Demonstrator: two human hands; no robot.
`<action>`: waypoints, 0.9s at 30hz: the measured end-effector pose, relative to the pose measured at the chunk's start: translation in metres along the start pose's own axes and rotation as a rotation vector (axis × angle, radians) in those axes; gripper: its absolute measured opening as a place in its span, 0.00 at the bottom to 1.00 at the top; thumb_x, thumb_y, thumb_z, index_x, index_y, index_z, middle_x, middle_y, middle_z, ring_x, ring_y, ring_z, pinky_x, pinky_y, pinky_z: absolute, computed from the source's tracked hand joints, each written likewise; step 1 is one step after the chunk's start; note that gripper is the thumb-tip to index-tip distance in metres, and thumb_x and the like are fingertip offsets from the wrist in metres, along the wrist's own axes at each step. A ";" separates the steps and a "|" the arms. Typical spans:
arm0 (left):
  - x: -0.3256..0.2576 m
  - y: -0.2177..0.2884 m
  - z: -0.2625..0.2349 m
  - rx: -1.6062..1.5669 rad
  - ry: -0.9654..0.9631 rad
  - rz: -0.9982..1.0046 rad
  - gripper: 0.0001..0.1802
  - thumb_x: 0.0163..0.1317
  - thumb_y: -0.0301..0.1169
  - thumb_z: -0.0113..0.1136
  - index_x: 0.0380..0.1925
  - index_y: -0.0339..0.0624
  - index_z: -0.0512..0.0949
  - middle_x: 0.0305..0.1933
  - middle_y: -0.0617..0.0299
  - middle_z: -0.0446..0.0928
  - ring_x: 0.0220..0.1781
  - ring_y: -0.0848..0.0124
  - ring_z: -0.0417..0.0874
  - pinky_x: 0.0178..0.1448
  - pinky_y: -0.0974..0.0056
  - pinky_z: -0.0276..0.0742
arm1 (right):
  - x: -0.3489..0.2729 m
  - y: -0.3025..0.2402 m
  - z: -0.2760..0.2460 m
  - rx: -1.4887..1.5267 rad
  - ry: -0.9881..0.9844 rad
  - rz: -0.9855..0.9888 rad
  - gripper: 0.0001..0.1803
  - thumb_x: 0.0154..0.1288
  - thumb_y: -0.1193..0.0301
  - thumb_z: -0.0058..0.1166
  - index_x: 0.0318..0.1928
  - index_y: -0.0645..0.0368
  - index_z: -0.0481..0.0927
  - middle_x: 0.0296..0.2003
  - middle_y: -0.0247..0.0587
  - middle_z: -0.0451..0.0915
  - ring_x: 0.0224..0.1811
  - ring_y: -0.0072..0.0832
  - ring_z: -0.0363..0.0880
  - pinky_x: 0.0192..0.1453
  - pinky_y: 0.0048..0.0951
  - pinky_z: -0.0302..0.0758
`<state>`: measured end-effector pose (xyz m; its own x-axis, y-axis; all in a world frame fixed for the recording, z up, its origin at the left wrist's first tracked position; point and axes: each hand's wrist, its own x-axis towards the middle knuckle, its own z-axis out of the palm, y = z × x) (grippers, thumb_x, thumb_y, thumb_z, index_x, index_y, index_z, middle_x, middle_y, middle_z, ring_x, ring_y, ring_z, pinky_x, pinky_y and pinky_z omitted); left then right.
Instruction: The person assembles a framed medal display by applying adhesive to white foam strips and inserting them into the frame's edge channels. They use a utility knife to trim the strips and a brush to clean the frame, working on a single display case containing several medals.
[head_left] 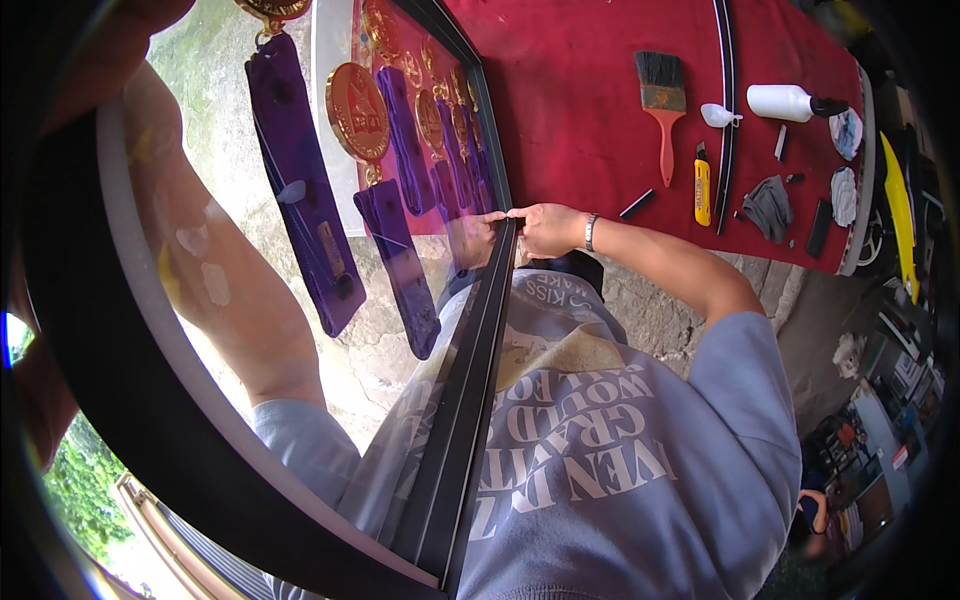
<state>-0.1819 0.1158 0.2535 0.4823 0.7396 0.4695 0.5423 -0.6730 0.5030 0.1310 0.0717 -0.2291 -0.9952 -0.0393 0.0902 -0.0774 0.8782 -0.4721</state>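
A black-edged display frame [470, 400] with a clear front stands tilted up close on the left. Inside it hang several gold medals [357, 112] on purple ribbons [295, 190]. My left hand [105, 50], dark and partly cut off at the upper left, is closed around the frame's outer edge; its arm shows through the clear front. My right hand [548, 232], a silver band at the wrist, has its fingers curled and its index fingertip on the frame's near corner. A mirrored hand shows in the clear front beside it.
On the red-covered table [570, 90] lie a paintbrush [663, 110], a yellow box cutter [702, 190], a long black strip [727, 100], a white bottle [785, 102], a grey rag [768, 207] and small black pieces. Cluttered shelves [880, 440] stand at the right.
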 end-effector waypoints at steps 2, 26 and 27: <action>-0.002 -0.002 0.000 -0.001 0.000 -0.002 0.39 0.61 0.54 0.44 0.64 0.39 0.55 0.62 0.43 0.60 0.69 0.49 0.59 0.77 0.37 0.49 | 0.004 -0.005 -0.012 -0.074 -0.103 -0.010 0.20 0.67 0.59 0.50 0.19 0.50 0.84 0.21 0.36 0.84 0.29 0.37 0.86 0.79 0.41 0.62; -0.003 -0.004 -0.003 0.014 -0.002 -0.033 0.45 0.60 0.50 0.51 0.72 0.40 0.51 0.71 0.42 0.57 0.77 0.49 0.55 0.81 0.38 0.45 | 0.001 -0.015 -0.008 -0.303 -0.089 -0.101 0.18 0.63 0.65 0.52 0.15 0.49 0.82 0.17 0.34 0.82 0.25 0.33 0.85 0.76 0.40 0.67; -0.003 -0.003 -0.003 0.015 0.000 -0.034 0.45 0.59 0.50 0.51 0.72 0.40 0.50 0.72 0.42 0.57 0.77 0.49 0.54 0.81 0.38 0.44 | 0.002 -0.015 -0.009 -0.293 -0.089 -0.098 0.18 0.62 0.66 0.52 0.15 0.49 0.82 0.17 0.34 0.82 0.25 0.33 0.84 0.76 0.40 0.67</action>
<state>-0.1878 0.1155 0.2527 0.4636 0.7620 0.4521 0.5686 -0.6472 0.5077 0.1308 0.0630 -0.2144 -0.9862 -0.1610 0.0392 -0.1655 0.9674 -0.1915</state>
